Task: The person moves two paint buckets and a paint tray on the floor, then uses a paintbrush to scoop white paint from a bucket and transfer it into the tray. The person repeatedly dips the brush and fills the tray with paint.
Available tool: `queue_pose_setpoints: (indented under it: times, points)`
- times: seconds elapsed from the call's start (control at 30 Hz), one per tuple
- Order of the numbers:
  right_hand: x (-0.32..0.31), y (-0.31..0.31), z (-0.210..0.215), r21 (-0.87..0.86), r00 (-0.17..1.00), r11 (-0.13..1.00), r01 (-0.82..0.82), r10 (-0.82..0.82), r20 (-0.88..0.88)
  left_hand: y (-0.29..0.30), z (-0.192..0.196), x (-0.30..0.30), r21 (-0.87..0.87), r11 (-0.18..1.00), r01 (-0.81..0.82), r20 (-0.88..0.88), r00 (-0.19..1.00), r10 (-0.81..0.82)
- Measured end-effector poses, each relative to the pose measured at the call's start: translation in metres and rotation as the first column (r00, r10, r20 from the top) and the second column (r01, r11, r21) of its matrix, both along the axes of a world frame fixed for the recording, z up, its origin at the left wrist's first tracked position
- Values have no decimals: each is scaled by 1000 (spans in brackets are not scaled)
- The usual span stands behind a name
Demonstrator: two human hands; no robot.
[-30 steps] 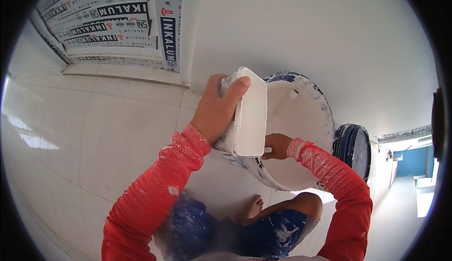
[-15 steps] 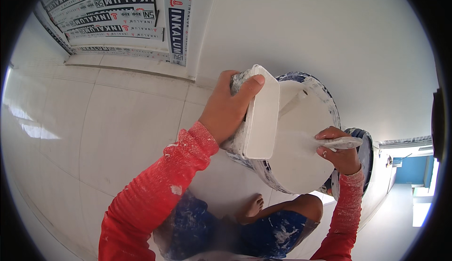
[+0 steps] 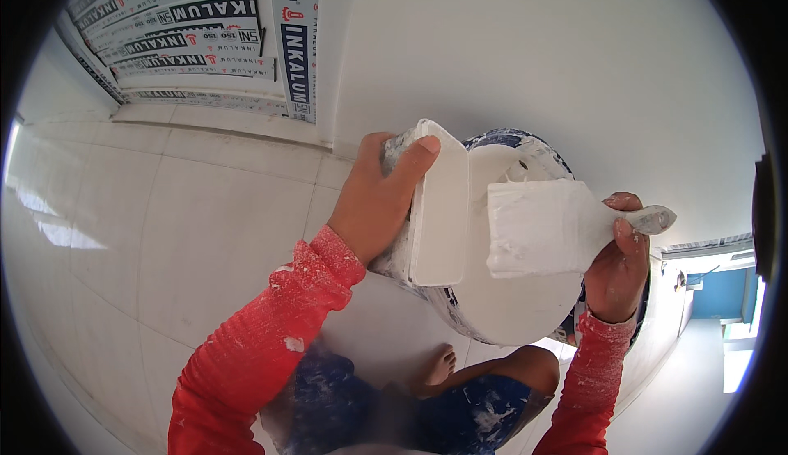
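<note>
My left hand (image 3: 379, 196) is closed on the long side of a rectangular tub (image 3: 443, 209), its thumb over the rim. White coats the tub's inside; how full it is I cannot tell. The tub sits over the left edge of a round bucket (image 3: 525, 311) of smooth white paint. Between the fingers and thumb of my right hand (image 3: 617, 266) is the handle of a wide flat paintbrush (image 3: 542, 227). Its broad end, thickly covered in white, hangs above the paint and points toward the tub. A stick-like end (image 3: 521, 168) pokes out near the bucket's far rim.
Behind the bucket rises a pale wall (image 3: 525, 61). Strips of printed wrap cover a panel (image 3: 189, 36) at the far left. Light tiles (image 3: 213, 217) make up the floor. My bent leg (image 3: 501, 389) and bare foot (image 3: 443, 365) are close to the bucket's near side.
The paintbrush has come up out of the white paint, and its wide coated end now shows. My right hand has shifted slightly right. The tub has moved a little left with my left hand.
</note>
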State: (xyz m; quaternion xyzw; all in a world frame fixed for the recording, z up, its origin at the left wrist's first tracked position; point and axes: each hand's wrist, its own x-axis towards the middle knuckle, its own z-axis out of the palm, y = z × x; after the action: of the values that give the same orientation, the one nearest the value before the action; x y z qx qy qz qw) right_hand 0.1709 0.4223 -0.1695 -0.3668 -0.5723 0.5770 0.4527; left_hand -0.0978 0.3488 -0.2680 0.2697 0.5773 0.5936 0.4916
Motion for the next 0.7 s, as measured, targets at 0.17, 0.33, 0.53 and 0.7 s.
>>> queue_pose_setpoints:
  times: [0.17, 0.33, 0.53, 0.7]
  points:
    - [-46, -22, -42, -218, 993, 970, -107, 114, 21, -1, 0, 2, -10, 1000, -23, 16, 1000, 24]
    - [-41, -28, -53, -177, 996, 981, -77, 84, 31, 0, 1, 1, 11, 1000, -11, 46, 999, 11]
    - [-24, -29, -48, -73, 998, 997, -36, 40, 45, 0, 3, 2, 30, 999, -16, 44, 999, 14]
    - [-8, -27, -44, -48, 997, 999, -13, 17, 80, -1, 5, 4, 28, 999, -46, 32, 998, 45]
